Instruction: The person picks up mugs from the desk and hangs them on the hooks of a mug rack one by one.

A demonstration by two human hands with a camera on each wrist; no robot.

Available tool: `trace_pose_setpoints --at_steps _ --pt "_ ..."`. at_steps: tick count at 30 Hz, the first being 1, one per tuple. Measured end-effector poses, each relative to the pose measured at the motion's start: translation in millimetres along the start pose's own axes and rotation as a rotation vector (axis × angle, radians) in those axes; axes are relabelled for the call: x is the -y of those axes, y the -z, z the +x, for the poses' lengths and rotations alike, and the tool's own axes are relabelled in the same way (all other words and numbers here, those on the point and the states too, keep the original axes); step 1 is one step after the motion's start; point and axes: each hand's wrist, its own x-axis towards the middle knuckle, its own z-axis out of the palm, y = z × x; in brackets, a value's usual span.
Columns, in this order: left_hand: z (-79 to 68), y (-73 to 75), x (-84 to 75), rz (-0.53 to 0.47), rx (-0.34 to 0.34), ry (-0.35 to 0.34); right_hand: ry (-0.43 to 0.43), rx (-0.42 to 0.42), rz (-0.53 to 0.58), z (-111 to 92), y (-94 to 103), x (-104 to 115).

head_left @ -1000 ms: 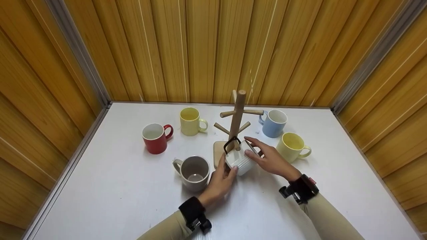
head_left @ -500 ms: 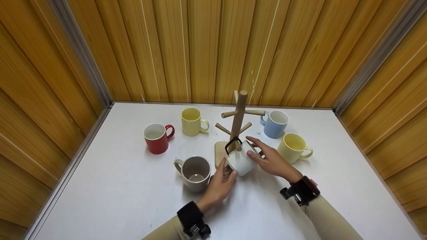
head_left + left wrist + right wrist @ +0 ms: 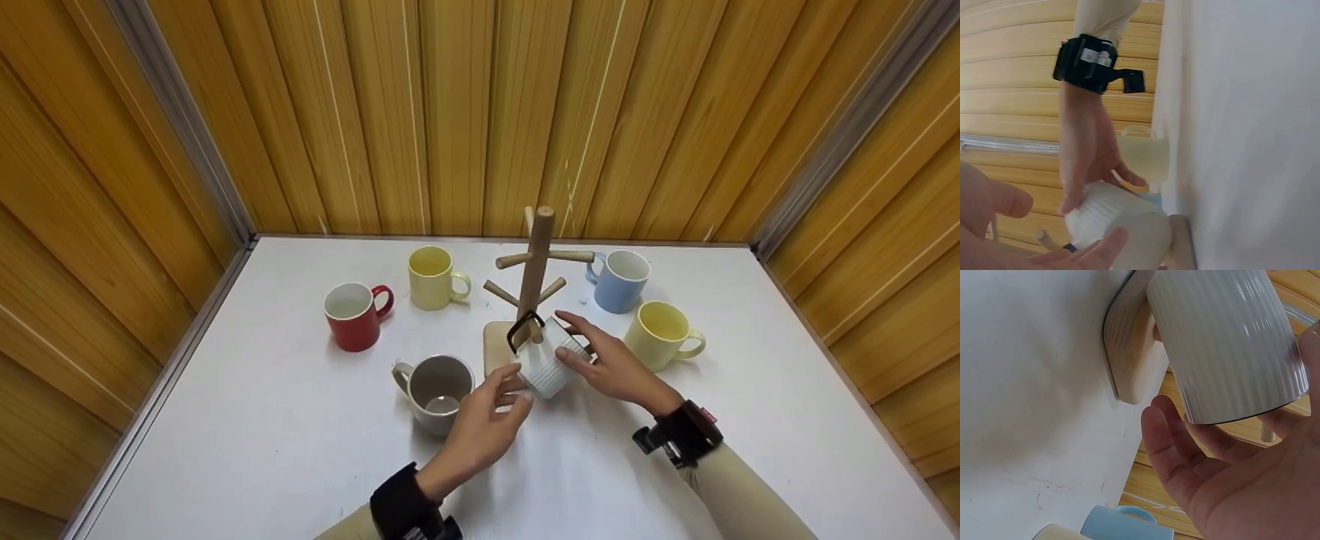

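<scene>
Wooden boards (image 3: 450, 112) stood behind the white table (image 3: 300, 450) in the head view. A wooden stand's (image 3: 534, 277) low peg (image 3: 537, 337) went through the white cup's (image 3: 553, 367) black handle (image 3: 513, 339). At three o'clock from the cup, the right hand (image 3: 619, 369) pinched it near the rim; at eight, the left hand (image 3: 481, 427) was loosely open, holding nothing. Left wrist view: its fingers (image 3: 1107, 247) were by the cup's bottom. Right wrist view: a blue mug (image 3: 1126, 526) sat at seven o'clock from the cup.

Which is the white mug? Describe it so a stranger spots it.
Find the wooden mug tree on the white table. Low at its front, by the right hand, a white mug tilts. Only this mug has ribbed sides and a black handle.
</scene>
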Motion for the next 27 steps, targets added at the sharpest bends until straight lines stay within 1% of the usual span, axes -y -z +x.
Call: trace_pose_setpoints --at_steps 2,4,6,9,12,14,18,20,22,27 --pt "3.3 8.3 -13.5 0.027 0.015 -0.046 -0.005 0.003 -0.004 -0.3 -0.6 -0.1" --pt "11.8 17.7 -25.9 0.049 0.027 -0.094 -0.010 -0.004 -0.006 -0.2 -0.3 0.4" --pt "23.6 27.7 -35.4 0.084 0.042 -0.130 -0.008 -0.016 -0.008 -0.7 -0.1 0.7" --pt "46.4 42.8 -43.0 0.189 0.067 -0.159 -0.002 -0.034 -0.021 -2.6 0.0 0.0" --pt "68.9 57.3 -43.2 0.334 0.087 -0.181 0.003 -0.033 -0.027 -4.8 -1.6 -1.1" --pt "82.1 66.0 -41.1 0.409 0.094 -0.190 0.005 -0.029 -0.025 -5.6 -3.1 -1.1" --pt "103.2 78.9 -34.2 0.485 0.129 -0.194 0.001 -0.027 -0.009 -6.5 -6.0 -1.5" --pt "110.9 84.5 -30.7 0.520 0.144 -0.197 0.008 -0.023 -0.002 -5.1 -8.1 -1.8" --pt "116.8 89.4 -27.5 0.553 0.150 -0.217 0.018 -0.017 0.004 -3.9 -10.6 -2.0" --pt "125.8 95.9 -22.5 0.609 0.177 -0.271 0.036 0.007 0.021 -1.9 -16.2 -2.9"
